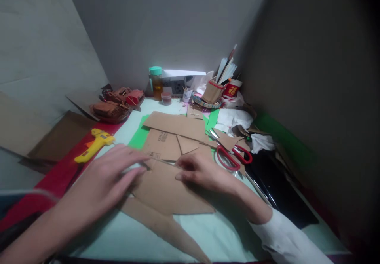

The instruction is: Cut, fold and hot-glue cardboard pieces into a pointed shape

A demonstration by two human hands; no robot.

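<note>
My left hand (114, 173) is at the left end of a cardboard piece (169, 188), its thumb and fingers closed on the upper edge. At the right end of that edge, my right hand (197, 171) pinches the same piece between thumb and fingers. Behind it lie a printed cardboard sheet (162, 143) and a long cardboard strip (178, 125). A curved cardboard offcut (166, 226) rests nearer to me. Red-handled scissors (228, 157) lie right of my right hand. A yellow glue gun (96, 145) is beyond my left hand.
Along the back stand a bottle (156, 84), a small jar (166, 98), a stick holder (213, 91) and a red cup (232, 88). Brown model pieces (109, 109) sit at back left. Crumpled white paper (263, 142) and a black glossy item (279, 188) are on the right.
</note>
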